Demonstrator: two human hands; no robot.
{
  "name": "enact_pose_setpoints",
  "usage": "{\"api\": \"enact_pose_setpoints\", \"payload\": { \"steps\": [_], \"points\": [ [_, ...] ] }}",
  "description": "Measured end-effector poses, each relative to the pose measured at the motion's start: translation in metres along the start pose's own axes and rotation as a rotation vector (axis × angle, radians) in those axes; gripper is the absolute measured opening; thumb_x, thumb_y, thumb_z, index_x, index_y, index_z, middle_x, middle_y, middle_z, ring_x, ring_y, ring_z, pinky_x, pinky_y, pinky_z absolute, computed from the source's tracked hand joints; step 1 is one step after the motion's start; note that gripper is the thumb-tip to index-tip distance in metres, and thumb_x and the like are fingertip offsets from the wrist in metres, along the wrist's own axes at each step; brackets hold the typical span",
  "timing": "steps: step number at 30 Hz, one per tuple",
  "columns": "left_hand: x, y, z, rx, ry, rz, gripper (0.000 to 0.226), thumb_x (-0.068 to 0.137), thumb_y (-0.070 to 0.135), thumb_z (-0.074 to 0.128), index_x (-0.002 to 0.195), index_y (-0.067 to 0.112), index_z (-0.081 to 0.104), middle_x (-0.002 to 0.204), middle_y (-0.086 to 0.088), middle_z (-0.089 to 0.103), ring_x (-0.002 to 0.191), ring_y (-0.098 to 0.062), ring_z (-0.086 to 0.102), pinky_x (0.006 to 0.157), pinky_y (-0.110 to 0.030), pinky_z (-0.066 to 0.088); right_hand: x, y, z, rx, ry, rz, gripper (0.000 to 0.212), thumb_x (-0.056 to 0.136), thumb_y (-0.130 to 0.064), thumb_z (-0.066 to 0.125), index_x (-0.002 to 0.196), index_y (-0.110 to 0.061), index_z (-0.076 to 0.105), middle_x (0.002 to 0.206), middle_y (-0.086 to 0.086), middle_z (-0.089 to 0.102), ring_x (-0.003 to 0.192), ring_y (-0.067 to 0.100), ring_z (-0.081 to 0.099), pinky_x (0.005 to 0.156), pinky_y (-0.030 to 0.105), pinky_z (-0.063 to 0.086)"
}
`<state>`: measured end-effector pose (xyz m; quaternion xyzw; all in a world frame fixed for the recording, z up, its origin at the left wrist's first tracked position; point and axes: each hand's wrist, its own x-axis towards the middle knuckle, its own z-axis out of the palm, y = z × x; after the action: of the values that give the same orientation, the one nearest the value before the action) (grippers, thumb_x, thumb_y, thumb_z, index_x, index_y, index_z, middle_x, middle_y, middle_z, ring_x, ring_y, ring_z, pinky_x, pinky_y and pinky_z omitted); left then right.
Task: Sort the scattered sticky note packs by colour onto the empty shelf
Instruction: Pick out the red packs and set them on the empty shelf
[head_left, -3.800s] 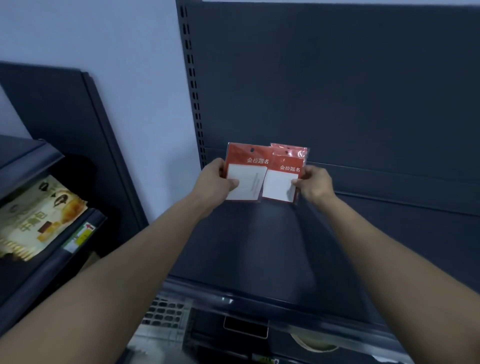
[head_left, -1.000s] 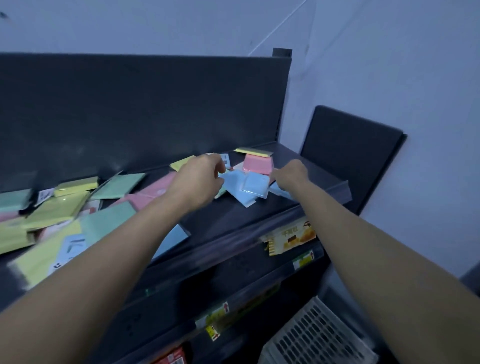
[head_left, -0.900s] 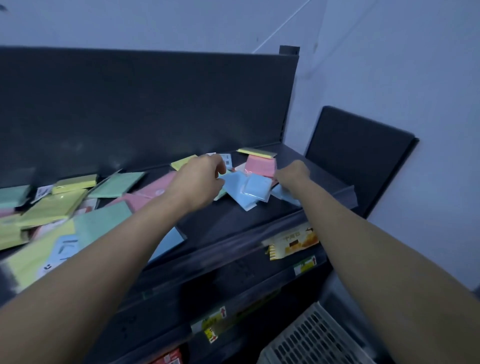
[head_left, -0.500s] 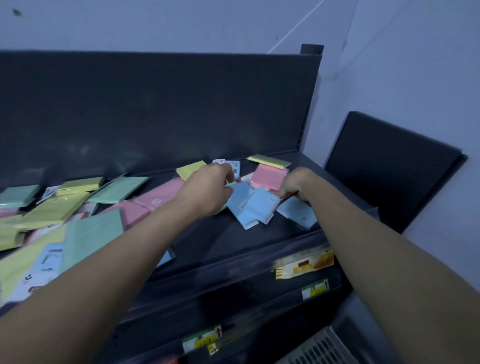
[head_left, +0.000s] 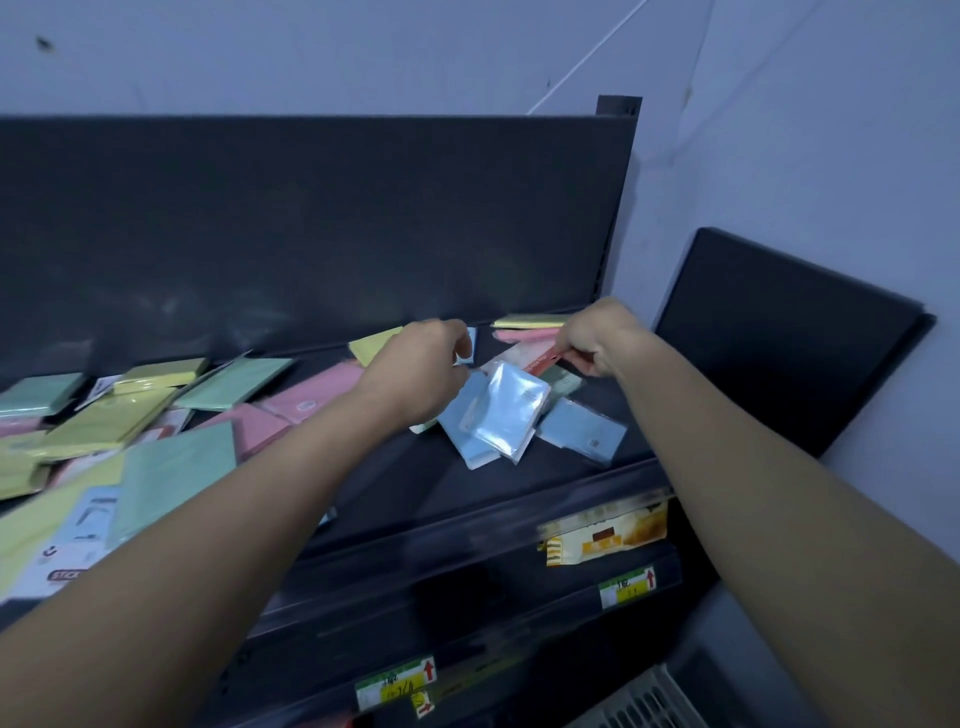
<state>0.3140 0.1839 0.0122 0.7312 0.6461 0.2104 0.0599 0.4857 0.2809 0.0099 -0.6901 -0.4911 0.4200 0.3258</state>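
Head view: my right hand (head_left: 602, 340) pinches a red-edged white sticky note pack (head_left: 530, 358) at the right end of the dark metal shelf (head_left: 441, 493). My left hand (head_left: 415, 374), fingers curled, meets a glossy light-blue sticky note pack (head_left: 506, 415); I cannot tell if it grips.

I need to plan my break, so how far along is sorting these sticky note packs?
Nothing sorted shows in this view. In hand: the right hand pinches a red-topped pack; the left hand is curled over the blue packs. Left: green, yellow and pink packs lie mixed on the shelf.
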Motion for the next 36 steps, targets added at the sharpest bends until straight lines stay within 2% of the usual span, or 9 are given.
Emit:
{"api": "enact_pose_setpoints", "payload": {
  "steps": [2, 4, 9, 13, 17, 20, 25, 32, 36],
  "points": [
    [0.0, 0.001, -0.003, 0.014, 0.005, 0.01, 0.022, 0.089, 0.015, 0.056, 0.11, 0.01, 0.058, 0.109, -0.007, 0.06, 0.097, -0.025, 0.056, 0.083, -0.036, 0.047, -0.011, -0.01, -0.002, -0.017, -0.009, -0.042, 0.028, 0.089, 0.009, 0.048, 0.065, -0.006, 0.045, 0.062, 0.013, 0.049, 0.031, 0.012, 0.047, 0.031, 0.012, 0.031],
    [-0.001, 0.001, -0.007, 0.045, 0.011, 0.021, 0.022, 0.089, 0.014, 0.056, 0.11, 0.011, 0.057, 0.111, -0.007, 0.059, 0.097, -0.026, 0.056, 0.084, -0.038, 0.047, -0.019, -0.019, -0.002, -0.064, 0.016, -0.114, 0.028, 0.088, 0.008, 0.045, 0.064, -0.005, 0.045, 0.061, 0.014, 0.05, 0.035, 0.016, 0.047, 0.029, 0.009, 0.028],
    [-0.005, -0.002, -0.017, 0.212, 0.002, 0.095, 0.026, 0.091, 0.014, 0.053, 0.117, 0.013, 0.053, 0.116, -0.006, 0.054, 0.1, -0.028, 0.054, 0.084, -0.036, 0.045, -0.039, -0.041, 0.001, -0.325, 0.18, -0.292, 0.022, 0.085, -0.001, 0.054, 0.064, -0.006, 0.048, 0.071, 0.009, 0.053, 0.057, 0.022, 0.051, 0.044, 0.026, 0.036],
    [-0.012, -0.012, -0.026, 0.33, 0.04, 0.113, 0.027, 0.093, 0.016, 0.052, 0.12, 0.015, 0.051, 0.117, -0.005, 0.053, 0.1, -0.029, 0.054, 0.078, -0.032, 0.038, -0.057, -0.06, 0.013, -0.466, 0.277, -0.452, 0.016, 0.089, -0.008, 0.055, 0.074, -0.007, 0.05, 0.081, 0.007, 0.051, 0.07, 0.026, 0.051, 0.055, 0.027, 0.038],
    [-0.028, -0.03, -0.037, 0.413, 0.049, 0.08, 0.029, 0.092, 0.019, 0.053, 0.121, 0.016, 0.05, 0.119, -0.005, 0.053, 0.104, -0.029, 0.053, 0.08, -0.033, 0.037, -0.075, -0.081, 0.042, -0.586, 0.206, -0.692, 0.014, 0.088, -0.005, 0.049, 0.094, -0.006, 0.062, 0.092, 0.01, 0.058, 0.082, 0.031, 0.056, 0.066, 0.032, 0.041],
    [-0.048, -0.054, -0.055, 0.428, 0.067, 0.003, 0.03, 0.089, 0.014, 0.053, 0.119, 0.016, 0.052, 0.117, -0.005, 0.054, 0.103, -0.029, 0.054, 0.077, -0.032, 0.038, -0.088, -0.096, 0.076, -0.71, 0.111, -0.925, 0.019, 0.091, -0.005, 0.048, 0.107, -0.01, 0.057, 0.108, 0.012, 0.061, 0.094, 0.033, 0.058, 0.072, 0.036, 0.045],
    [-0.097, -0.105, -0.095, 0.416, 0.078, -0.195, 0.032, 0.087, 0.015, 0.057, 0.119, 0.016, 0.054, 0.119, -0.008, 0.055, 0.105, -0.031, 0.055, 0.086, -0.039, 0.045, -0.116, -0.117, 0.138, -0.83, 0.036, -1.149, 0.026, 0.095, -0.006, 0.043, 0.12, -0.012, 0.041, 0.104, 0.016, 0.058, 0.082, 0.033, 0.051, 0.063, 0.037, 0.037],
    [-0.134, -0.155, -0.118, 0.36, 0.071, -0.283, 0.026, 0.09, 0.016, 0.055, 0.116, 0.014, 0.055, 0.117, -0.006, 0.056, 0.104, -0.027, 0.053, 0.076, -0.029, 0.038, -0.144, -0.134, 0.193, -0.879, -0.021, -1.118, 0.009, 0.097, -0.018, 0.044, 0.103, -0.011, 0.045, 0.102, 0.015, 0.058, 0.085, 0.033, 0.052, 0.065, 0.037, 0.037],
    [-0.126, -0.164, -0.11, 0.249, 0.037, -0.23, 0.024, 0.09, 0.019, 0.056, 0.113, 0.015, 0.057, 0.114, -0.005, 0.057, 0.098, -0.028, 0.054, 0.08, -0.033, 0.046, -0.149, -0.131, 0.194, -0.971, -0.016, -0.992, 0.015, 0.089, -0.005, 0.05, 0.104, -0.006, 0.051, 0.107, 0.017, 0.057, 0.083, 0.032, 0.047, 0.067, 0.035, 0.037]
  ]
}}
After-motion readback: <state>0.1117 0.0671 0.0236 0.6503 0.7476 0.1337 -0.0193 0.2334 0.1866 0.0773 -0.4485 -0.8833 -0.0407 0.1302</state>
